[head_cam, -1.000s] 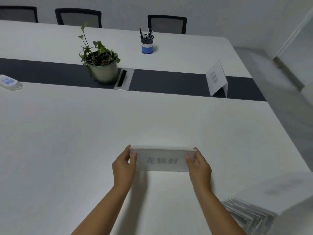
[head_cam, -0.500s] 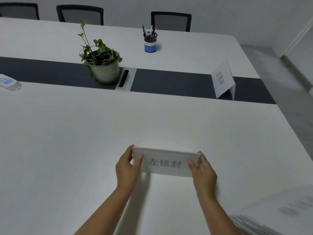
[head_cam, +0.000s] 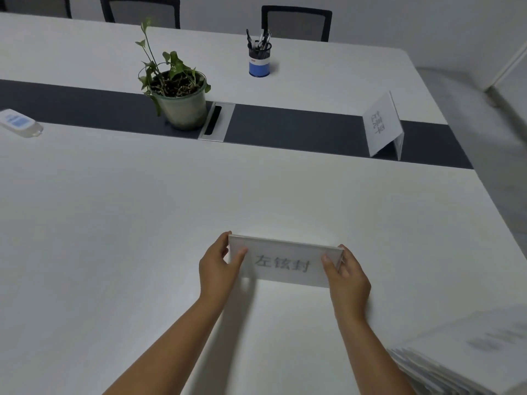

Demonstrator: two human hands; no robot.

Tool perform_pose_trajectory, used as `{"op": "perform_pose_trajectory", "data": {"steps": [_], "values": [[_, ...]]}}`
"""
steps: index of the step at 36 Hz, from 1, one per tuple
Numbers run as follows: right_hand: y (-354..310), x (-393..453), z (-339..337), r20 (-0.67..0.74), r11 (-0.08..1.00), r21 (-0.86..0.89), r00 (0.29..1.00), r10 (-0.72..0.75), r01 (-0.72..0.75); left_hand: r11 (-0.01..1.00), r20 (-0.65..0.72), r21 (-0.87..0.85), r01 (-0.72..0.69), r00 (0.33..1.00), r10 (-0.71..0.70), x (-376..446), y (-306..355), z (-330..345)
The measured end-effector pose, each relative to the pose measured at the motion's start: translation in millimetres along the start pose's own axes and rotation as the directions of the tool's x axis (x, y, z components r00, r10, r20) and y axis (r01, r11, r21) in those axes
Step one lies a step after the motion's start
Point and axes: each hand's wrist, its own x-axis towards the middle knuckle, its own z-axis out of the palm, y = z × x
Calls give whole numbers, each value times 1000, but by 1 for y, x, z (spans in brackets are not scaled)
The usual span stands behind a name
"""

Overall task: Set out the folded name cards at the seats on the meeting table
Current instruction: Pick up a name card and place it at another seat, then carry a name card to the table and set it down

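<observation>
A white folded name card [head_cam: 285, 262] with grey printed characters stands on the white meeting table [head_cam: 142, 223] near its front. My left hand [head_cam: 218, 266] pinches the card's left end, thumb on the near face. My right hand [head_cam: 348, 276] pinches its right end the same way. A second folded name card [head_cam: 383, 125] stands on the dark centre strip at the right end of the table. A stack of several more folded cards [head_cam: 467, 357] lies at the bottom right corner.
A potted plant [head_cam: 179, 101] sits on the dark strip beside a metal cable hatch [head_cam: 216, 121]. A pen holder [head_cam: 259, 62] stands on the far half. A small white device [head_cam: 18, 124] lies at the left edge. Chairs [head_cam: 296, 22] line the far side.
The held card has stayed almost in place between both hands, tilting slightly so its printed face shows more. The view has shifted a little, and the stack at the bottom right shows less.
</observation>
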Motion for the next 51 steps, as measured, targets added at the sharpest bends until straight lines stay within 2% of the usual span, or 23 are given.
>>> {"op": "perform_pose_trajectory", "data": {"steps": [13,23,28,33,37,40,42,45,47,49,51], "values": [[-4,-1,-2,21,999,27,1000,22,-22,999,8,45,-10,1000,10,-2,1,0],[-13,-21,-11,96,983,-173,994,-45,61,996,35,72,49,998,-51,-16,13,-8],[-27,-44,-31,152,950,-257,978,-143,178,994,17,108,6,1000,-7,-52,22,-17],[-58,-59,-67,255,836,-384,915,-312,392,992,65,96,-87,995,81,-101,41,-15],[-76,-68,-111,191,803,-401,898,-397,440,991,130,4,-133,983,131,-140,56,1],[-79,-75,-150,115,825,-342,891,-438,450,985,222,-63,-158,960,169,-173,65,23],[-79,-79,-171,113,842,-263,882,-458,471,986,280,-76,-149,946,164,-194,69,43],[-89,-82,-192,161,928,47,914,-371,369,987,335,-113,-115,931,146,-220,77,71],[-100,-78,-198,228,931,233,914,-334,282,988,339,-123,-98,931,135,-231,79,87],[-108,-71,-203,279,914,247,879,-386,322,991,324,-113,-78,940,111,-239,81,100],[-112,-63,-209,286,883,188,837,-467,429,992,281,-112,-58,956,88,-242,86,108]]}}
